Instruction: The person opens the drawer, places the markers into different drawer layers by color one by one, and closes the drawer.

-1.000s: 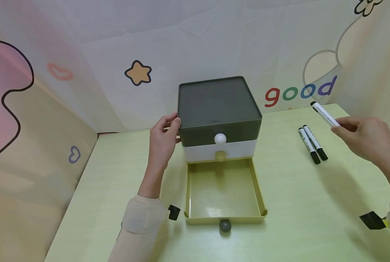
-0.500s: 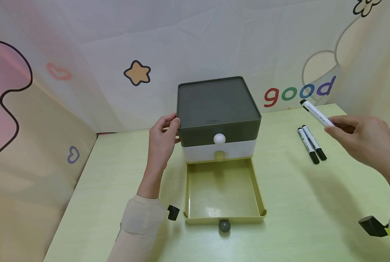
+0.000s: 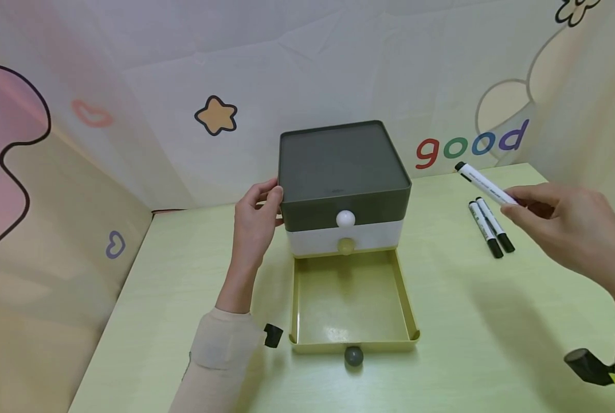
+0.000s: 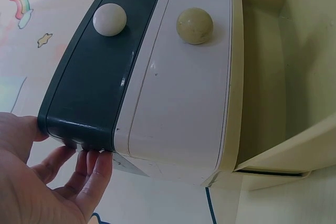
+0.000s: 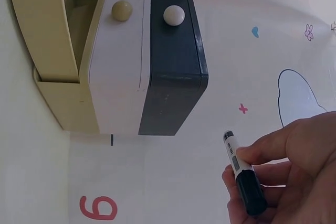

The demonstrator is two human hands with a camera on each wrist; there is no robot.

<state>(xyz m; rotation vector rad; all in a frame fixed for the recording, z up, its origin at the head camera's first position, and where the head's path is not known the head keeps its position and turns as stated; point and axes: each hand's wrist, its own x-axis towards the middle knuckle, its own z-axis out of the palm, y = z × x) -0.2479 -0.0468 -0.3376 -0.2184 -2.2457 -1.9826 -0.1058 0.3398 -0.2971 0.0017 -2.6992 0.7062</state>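
A small stacked drawer box (image 3: pixel 344 160), dark grey over white over pale yellow, stands in the middle of the table. Its yellow bottom drawer (image 3: pixel 353 301) is pulled out toward me, with nothing inside and a grey knob (image 3: pixel 354 356) in front. My left hand (image 3: pixel 254 223) rests on the box's upper left side; in the left wrist view its fingertips (image 4: pixel 100 163) touch the dark section's side. My right hand (image 3: pixel 570 226) pinches a white marker (image 3: pixel 485 183) between thumb and fingers, raised above the table right of the box. The right wrist view shows the marker's black cap (image 5: pixel 251 192) near the fingers.
Two more markers (image 3: pixel 486 226) lie side by side on the pale green table (image 3: pixel 457 332), right of the box. Behind stands a white printed curtain (image 3: pixel 307 69) with a star and the word "good". Black straps show near both cuffs.
My right hand has moved left toward the box, carrying the marker. My left hand, the box and the pulled-out drawer have stayed in place.
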